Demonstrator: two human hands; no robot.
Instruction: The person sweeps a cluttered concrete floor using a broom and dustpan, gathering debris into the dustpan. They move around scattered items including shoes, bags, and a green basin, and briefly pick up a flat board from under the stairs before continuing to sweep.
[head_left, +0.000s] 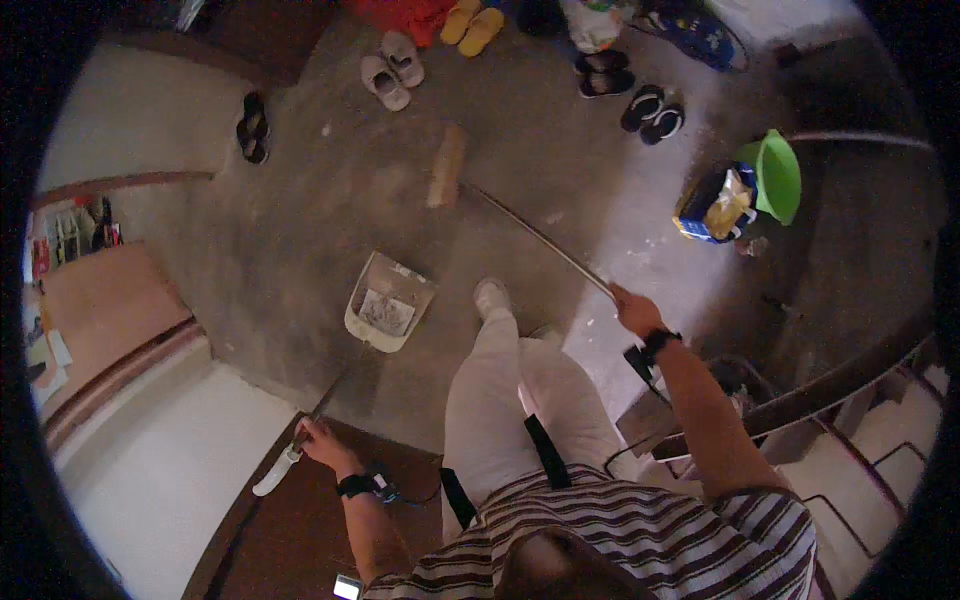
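Observation:
My left hand (322, 444) grips the long handle of a dustpan just above its white grip end (276, 471). The pan (381, 341) rests on the floor ahead of me, with grey dust and debris lying inside it. My right hand (635, 309) is closed around the thin pole (544, 238) of a broom. Its wide tan head (447, 166) touches the floor beyond the dustpan and looks slightly blurred. A gap of bare floor lies between broom head and pan.
Pale slippers (391, 71), yellow slippers (472, 27), black sandals (253, 127) and dark slippers (651, 115) lie around the floor. A green bin (778, 178) stands by a blue bag (716, 210) on the right. A brown wooden surface (112, 307) borders the left side.

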